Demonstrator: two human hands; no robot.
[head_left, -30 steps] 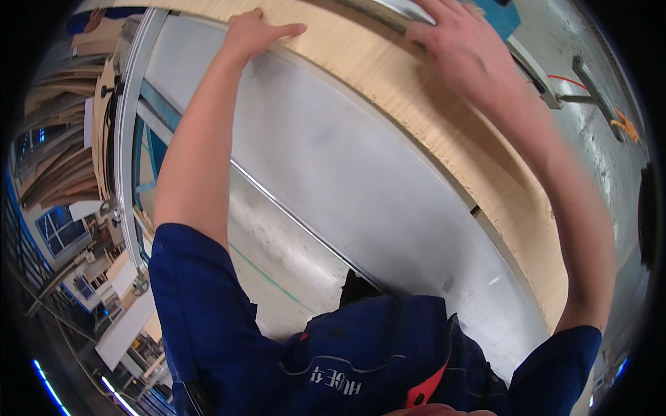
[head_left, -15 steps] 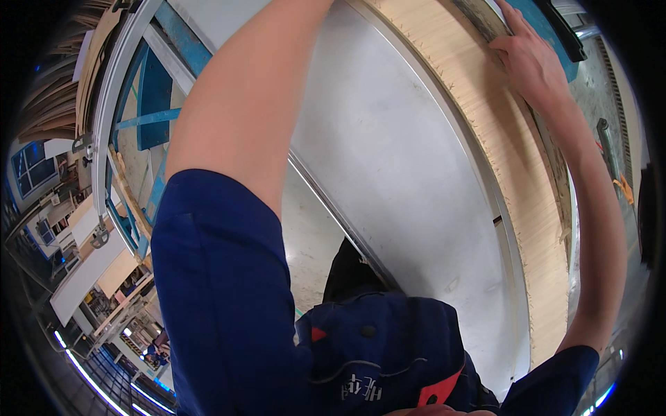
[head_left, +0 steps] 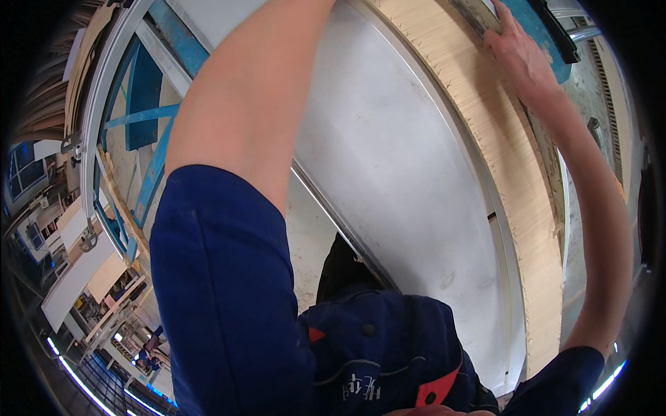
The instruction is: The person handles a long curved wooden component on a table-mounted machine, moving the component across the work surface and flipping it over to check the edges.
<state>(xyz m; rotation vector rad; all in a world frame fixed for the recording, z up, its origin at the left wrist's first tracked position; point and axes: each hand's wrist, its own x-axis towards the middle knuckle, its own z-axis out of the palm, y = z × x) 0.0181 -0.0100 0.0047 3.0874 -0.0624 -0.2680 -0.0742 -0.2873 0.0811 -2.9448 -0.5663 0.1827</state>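
Observation:
My left arm (head_left: 243,104) reaches up past the top edge of the picture, so the left hand is out of sight. At the upper right, my right hand (head_left: 522,59) is on a worn, rough wooden strip (head_left: 479,15). The thumb rests on the strip's near side and one finger stretches along its far side; the other fingers are hidden. Beside the strip lies a long pale plywood-like board (head_left: 479,104) with a splintered edge. This board runs along the right part of a smooth grey metal tabletop (head_left: 395,132).
Blue steel framing (head_left: 142,97) and a silver rail (head_left: 90,139) stand at the left. Stacked curved-looking sheets (head_left: 52,90) are beyond them. A blue machine part with a black edge (head_left: 565,45) sits past my right hand. Another person (head_left: 149,353) is far off at lower left.
The view has shifted slightly, with the rail and background at left sliding further left. My right hand keeps its place on the wooden strip, and the board shows no clear movement against the tabletop.

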